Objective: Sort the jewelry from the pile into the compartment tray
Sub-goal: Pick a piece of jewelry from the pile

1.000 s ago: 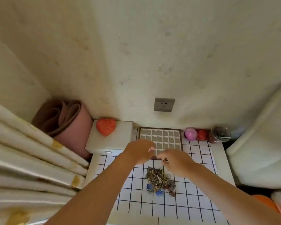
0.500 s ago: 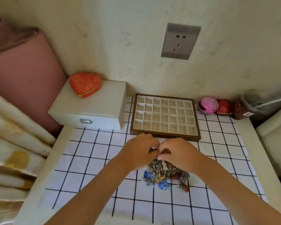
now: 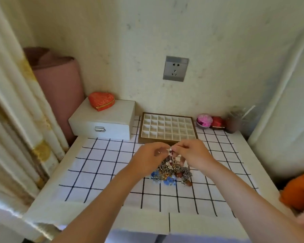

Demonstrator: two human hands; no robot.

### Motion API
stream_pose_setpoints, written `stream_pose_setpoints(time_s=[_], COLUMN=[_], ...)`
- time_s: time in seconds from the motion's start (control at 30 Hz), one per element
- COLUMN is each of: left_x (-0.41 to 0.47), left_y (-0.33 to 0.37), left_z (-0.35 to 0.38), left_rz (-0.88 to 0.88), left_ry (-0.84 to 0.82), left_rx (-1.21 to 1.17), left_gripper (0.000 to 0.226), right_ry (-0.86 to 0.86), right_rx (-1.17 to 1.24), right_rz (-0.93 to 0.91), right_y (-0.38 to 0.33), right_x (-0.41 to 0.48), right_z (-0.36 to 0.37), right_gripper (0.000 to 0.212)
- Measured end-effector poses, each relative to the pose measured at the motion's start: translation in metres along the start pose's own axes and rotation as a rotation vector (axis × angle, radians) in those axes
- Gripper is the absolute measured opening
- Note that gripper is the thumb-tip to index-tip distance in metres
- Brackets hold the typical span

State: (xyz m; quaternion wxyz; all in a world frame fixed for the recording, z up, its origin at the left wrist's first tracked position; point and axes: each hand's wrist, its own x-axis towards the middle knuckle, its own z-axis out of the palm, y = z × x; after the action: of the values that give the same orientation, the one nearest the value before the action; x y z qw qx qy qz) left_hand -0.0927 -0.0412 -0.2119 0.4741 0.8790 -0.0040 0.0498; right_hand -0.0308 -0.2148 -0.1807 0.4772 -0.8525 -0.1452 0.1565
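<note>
Pinching a small pearl-tipped jewelry piece [image 3: 170,150] between curled fingers of left hand [image 3: 147,160] and right hand [image 3: 194,155], just above tangled pile of metal and bead jewelry [image 3: 172,171] on counter [image 3: 47,199], mid-way across black-gridded white cloth [image 3: 104,163]. Just beyond, on far side: brown-framed white compartment tray [image 3: 141,127].

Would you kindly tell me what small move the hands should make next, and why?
Probably lift the piece free of the pile and carry it forward to a tray cell: the left hand and right hand both pinch it just above the pile, and the tray's cells look empty.
</note>
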Motion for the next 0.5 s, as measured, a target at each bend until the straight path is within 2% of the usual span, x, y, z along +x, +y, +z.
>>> stream_pose_setpoints(time_s=[0.1,0.23,0.4,0.5], left_x=[-0.013,-0.026,-0.038,-0.035], left_y=[0.021,0.038,0.048,0.052], left_z=[-0.009,-0.018,-0.025,-0.025], left_rz=[-0.013,-0.002,-0.11,-0.189], left_ry=[0.015,0.04,0.098,0.122], left_rx=[-0.044,-0.226,-0.404,-0.483], left_gripper=[0.021,0.016,0.012,0.013], right_ry=[-0.012,-0.041,0.022,0.116], right_rx=[0.136,0.225,0.162,-0.012], right_rz=[0.051,0.037,-0.076,-0.189], right_y=[-0.015,-0.028,-0.042,-0.046], right_x=[-0.02,-0.04,-0.054,-0.053], right_z=[-0.003,-0.001,0.003,0.005], right_gripper=[0.012,0.01,0.007,0.011])
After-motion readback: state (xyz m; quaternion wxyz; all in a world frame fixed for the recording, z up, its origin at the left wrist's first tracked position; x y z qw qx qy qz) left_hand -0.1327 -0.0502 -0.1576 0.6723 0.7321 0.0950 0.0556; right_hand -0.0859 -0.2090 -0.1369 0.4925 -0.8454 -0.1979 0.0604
